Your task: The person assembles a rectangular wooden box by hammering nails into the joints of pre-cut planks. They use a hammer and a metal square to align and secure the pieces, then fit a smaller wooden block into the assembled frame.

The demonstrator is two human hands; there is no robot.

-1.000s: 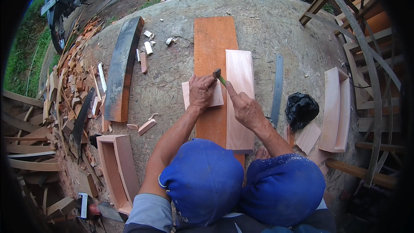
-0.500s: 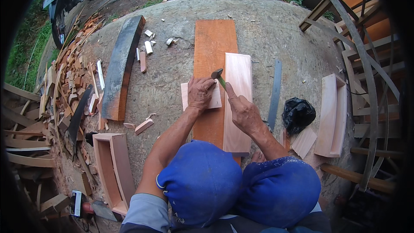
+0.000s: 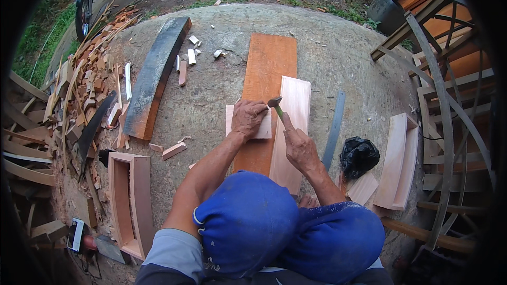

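Observation:
My left hand [image 3: 248,120] rests on a small pale board [image 3: 262,131], which lies across the orange-brown plank [image 3: 270,58]. Its thumb and fingertips are pinched together near the board's far right corner; what they hold is too small to make out. My right hand [image 3: 301,149] grips a hammer [image 3: 280,110] by its green handle. The hammer's dark head is right beside my left fingertips. Under my right forearm and hand, a long pale wooden piece [image 3: 296,100] lies partly over the plank's right side.
Left are a dark-stained beam [image 3: 153,79], an open wooden box frame [image 3: 140,200], a handsaw [image 3: 94,126] and heaped offcuts [image 3: 79,92]. Right are a blue-grey metal strip [image 3: 334,129], a black plastic bag [image 3: 360,157], another wooden box [image 3: 396,161] and stacked wooden frames [image 3: 449,126].
The hammer head has come down closer to my left fingertips. My left hand keeps its place on the small board. The whole view has shifted slightly.

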